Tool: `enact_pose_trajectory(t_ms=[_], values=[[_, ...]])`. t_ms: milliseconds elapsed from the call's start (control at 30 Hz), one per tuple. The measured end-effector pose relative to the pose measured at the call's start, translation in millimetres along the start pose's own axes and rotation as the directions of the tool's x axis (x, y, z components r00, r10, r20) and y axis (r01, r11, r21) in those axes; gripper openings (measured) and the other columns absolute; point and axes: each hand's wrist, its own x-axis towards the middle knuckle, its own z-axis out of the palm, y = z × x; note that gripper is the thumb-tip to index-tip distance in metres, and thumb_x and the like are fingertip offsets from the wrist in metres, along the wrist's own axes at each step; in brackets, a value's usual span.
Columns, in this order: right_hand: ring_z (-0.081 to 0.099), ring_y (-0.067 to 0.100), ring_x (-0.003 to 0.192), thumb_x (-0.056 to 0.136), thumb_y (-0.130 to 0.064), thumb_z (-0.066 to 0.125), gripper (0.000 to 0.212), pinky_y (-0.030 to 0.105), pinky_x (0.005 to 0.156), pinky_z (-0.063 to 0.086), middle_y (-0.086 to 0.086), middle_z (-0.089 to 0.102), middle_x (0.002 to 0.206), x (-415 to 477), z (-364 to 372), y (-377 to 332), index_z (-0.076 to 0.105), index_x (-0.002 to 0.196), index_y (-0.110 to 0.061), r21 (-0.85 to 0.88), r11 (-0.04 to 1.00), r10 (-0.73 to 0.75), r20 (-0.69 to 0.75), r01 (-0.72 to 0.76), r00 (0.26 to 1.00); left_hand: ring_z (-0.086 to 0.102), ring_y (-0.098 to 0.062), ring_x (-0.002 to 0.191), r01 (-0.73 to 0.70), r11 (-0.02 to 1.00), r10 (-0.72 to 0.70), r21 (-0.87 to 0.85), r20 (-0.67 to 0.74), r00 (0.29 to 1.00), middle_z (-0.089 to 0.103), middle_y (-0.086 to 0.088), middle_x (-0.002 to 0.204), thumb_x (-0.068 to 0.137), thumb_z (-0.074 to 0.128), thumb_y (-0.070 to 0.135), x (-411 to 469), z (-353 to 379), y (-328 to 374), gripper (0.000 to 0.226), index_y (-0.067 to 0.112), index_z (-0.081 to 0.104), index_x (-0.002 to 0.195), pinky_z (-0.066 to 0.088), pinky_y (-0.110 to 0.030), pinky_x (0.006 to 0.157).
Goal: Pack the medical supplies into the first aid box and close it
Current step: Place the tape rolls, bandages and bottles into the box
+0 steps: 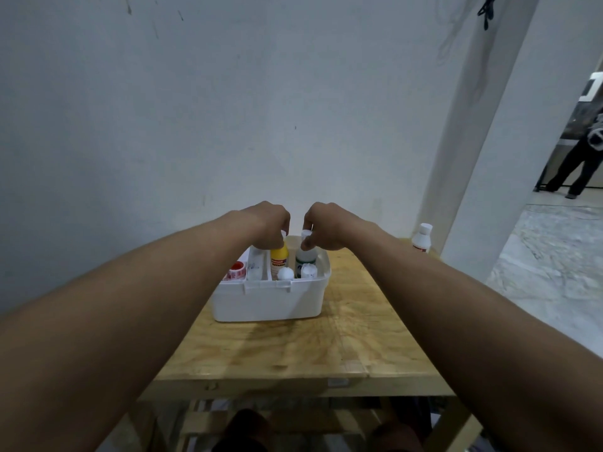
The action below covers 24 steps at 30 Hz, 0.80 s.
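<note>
A white first aid box (270,301) stands open on the wooden table, no lid in sight. Inside stand a yellow bottle (279,258) and a white bottle with a green label (306,256). My left hand (267,223) is closed on the top of the yellow bottle. My right hand (326,227) pinches the white cap of the green-labelled bottle. In front of the bottles sit two white gauze rolls (286,274) (308,271). A red-and-white tape roll (236,269) lies in the left compartment, beside a clear packet (255,267).
Another white bottle with a red label (422,238) stands at the table's far right corner, outside the box. The wooden table (293,347) backs onto a pale wall. At far right a doorway shows a person standing some way off (580,161).
</note>
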Motion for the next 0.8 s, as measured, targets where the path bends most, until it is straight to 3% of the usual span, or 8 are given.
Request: enact_pose_trajectory(t_ms=[300, 467, 700, 800], values=[[0.058, 0.022, 0.094, 0.084, -0.027, 0.079, 0.047, 0.029, 0.075, 0.045, 0.008, 0.066, 0.122, -2.4, 2.5, -0.2, 0.065, 0.125, -0.009, 0.008, 1.0, -0.013, 0.006, 0.013, 1.0, 0.057, -0.025, 0.111, 0.009, 1.0, -0.009, -0.002, 0.005, 1.0, 0.059, -0.005, 0.129, 0.09, 0.071, 0.025, 0.4, -1.3, 1.1, 0.039, 0.023, 0.059, 0.128, 0.051, -0.037, 0.095], [0.06, 0.024, 0.115, 0.085, -0.026, 0.078, 0.054, 0.028, 0.081, 0.044, 0.005, 0.062, 0.133, -8.6, -6.3, 0.8, 0.06, 0.134, -0.012, 0.038, 0.999, -0.016, 0.004, 0.016, 1.0, 0.057, -0.024, 0.111, 0.033, 0.999, -0.033, -0.024, 0.011, 0.999, 0.058, -0.005, 0.13, 0.09, 0.068, 0.018, -1.3, -9.2, 4.3, 0.043, 0.023, 0.058, 0.132, 0.051, -0.034, 0.092], [0.057, 0.024, 0.122, 0.091, -0.009, 0.053, 0.047, 0.032, 0.097, 0.048, 0.006, 0.061, 0.136, -26.5, -29.1, 14.8, 0.058, 0.137, -0.011, 0.122, 0.992, 0.025, -0.027, -0.021, 0.999, 0.055, -0.022, 0.103, 0.048, 0.997, -0.049, -0.054, -0.001, 0.999, 0.059, -0.006, 0.127, 0.09, 0.062, 0.012, -5.6, -24.6, 24.6, 0.043, 0.019, 0.059, 0.133, 0.05, -0.031, 0.087], [0.057, 0.025, 0.122, 0.089, -0.007, 0.05, 0.049, 0.032, 0.097, 0.049, 0.007, 0.061, 0.136, -31.0, -32.1, 26.2, 0.059, 0.137, -0.012, 0.136, 0.989, 0.065, -0.048, -0.058, 0.997, 0.056, -0.023, 0.105, 0.045, 0.998, -0.046, -0.046, -0.035, 0.998, 0.06, -0.007, 0.128, 0.091, 0.059, 0.012, -9.7, -30.6, 34.9, 0.042, 0.017, 0.06, 0.133, 0.049, -0.031, 0.085]])
